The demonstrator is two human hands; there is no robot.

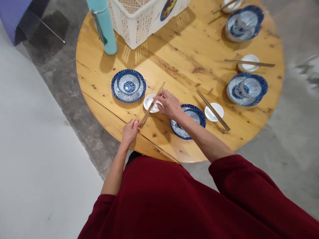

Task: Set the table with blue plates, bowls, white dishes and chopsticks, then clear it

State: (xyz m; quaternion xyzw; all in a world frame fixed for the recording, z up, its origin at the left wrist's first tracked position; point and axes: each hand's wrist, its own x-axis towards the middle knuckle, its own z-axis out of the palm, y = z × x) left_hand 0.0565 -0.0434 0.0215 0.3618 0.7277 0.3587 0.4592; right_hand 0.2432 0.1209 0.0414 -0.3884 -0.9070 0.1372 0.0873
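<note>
A pair of wooden chopsticks [152, 105] lies slantwise across a small white dish [148, 101]. My left hand [131, 131] pinches their near ends by the table's front edge. Higher up, my right hand [169, 103] has its fingers closed on the sticks over the dish. Left of the dish is a blue-rimmed plate [114, 87] with a patterned bowl [129, 83] on it. Beneath my right forearm, another blue-rimmed plate [201, 117] is partly hidden. A second pair of chopsticks [213, 110] rests on a white dish [219, 109] to the right.
On the round wooden table [189, 69], a white plastic basket [147, 25] and a turquoise bottle [106, 31] stand at the back. Stacked blue-patterned bowls [259, 88] and chopsticks [264, 64] on a white dish [250, 68] occupy the right side. A purple umbrella [15, 16] is at upper left.
</note>
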